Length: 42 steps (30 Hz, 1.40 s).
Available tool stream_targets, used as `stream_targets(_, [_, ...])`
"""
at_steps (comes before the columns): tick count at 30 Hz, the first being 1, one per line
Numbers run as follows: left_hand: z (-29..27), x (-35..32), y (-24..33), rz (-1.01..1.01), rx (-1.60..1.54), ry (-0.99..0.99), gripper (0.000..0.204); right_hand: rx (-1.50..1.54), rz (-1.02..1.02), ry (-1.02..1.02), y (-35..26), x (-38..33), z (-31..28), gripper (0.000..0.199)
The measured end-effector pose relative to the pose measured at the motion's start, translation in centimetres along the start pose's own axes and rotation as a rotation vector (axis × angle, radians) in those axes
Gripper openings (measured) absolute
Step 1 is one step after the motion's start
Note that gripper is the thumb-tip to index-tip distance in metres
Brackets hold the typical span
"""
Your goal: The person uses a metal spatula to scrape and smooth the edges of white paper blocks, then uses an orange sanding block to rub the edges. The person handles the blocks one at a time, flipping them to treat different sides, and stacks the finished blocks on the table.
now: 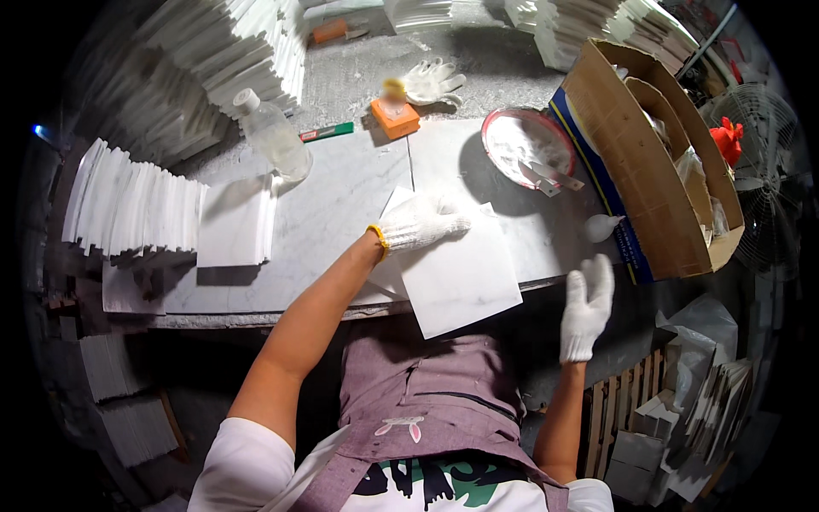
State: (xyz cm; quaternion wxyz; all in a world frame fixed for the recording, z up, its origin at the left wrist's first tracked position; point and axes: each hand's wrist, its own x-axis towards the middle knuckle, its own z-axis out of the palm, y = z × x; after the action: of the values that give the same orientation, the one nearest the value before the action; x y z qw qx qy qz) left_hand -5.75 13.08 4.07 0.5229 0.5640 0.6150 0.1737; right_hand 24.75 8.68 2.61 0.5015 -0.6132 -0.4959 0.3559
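Note:
My left hand (426, 220), in a white knitted glove with a yellow cuff, is closed at the upper edge of a white square tile (465, 277). The tile lies slantwise and its lower part juts past the table's front edge. Beneath it, part of another pale piece shows at the upper left; how far it reaches is hidden. My right hand (587, 307), gloved in white too, is raised off the table's front right. Its thumb stands apart from the fingers, and nothing is in it.
Stacked tiles (136, 200) stand at left beside a clear bottle (277, 141). A red-rimmed bowl (522, 141) of white powder or paste holds scrapers (550, 175). Behind are an orange block (395, 118) and a loose glove (431, 84). A cardboard box (636, 154) and fan (759, 183) stand right.

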Motion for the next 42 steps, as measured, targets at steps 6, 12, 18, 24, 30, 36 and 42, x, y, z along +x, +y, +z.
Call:
stream_targets(6, [-0.3, 0.0, -1.6, 0.131, -0.284, -0.045, 0.026, -0.218, 0.075, -0.552, -3.8, -2.3, 3.1, 0.063])
stream_targets(12, [0.0, -2.3, -0.2, -0.003, -0.231, -0.15, 0.023, 0.226, 0.505, -0.886, -1.8, -3.6, 3.7, 0.037])
stream_targets(18, [-4.6, -0.1, 9.7, 0.166, -0.066, -0.207, 0.029, 0.46, 0.241, -0.565, -7.5, -0.8, 3.9, 0.024])
stream_targets(24, [-6.3, 1.7, 12.0, 0.12, 0.573, -0.213, 0.047, 0.539, 0.628, -0.755, -8.7, 0.9, 4.9, 0.027])
stream_targets(30, [-4.7, -0.5, 9.3, 0.162, 0.495, -0.039, 0.05, 0.541, 0.41, -0.55, -3.5, -3.4, 6.1, 0.025])
stream_targets(36, [-4.7, -3.4, 3.8, 0.018, -0.021, 0.345, 0.046, 0.548, 0.43, -0.457, -1.7, -6.9, 6.9, 0.024])
stream_targets(42, [-0.2, -5.5, 0.0, -0.116, -0.611, 0.147, 0.037, 0.473, 0.43, -0.431, -2.9, -8.5, 7.3, 0.028])
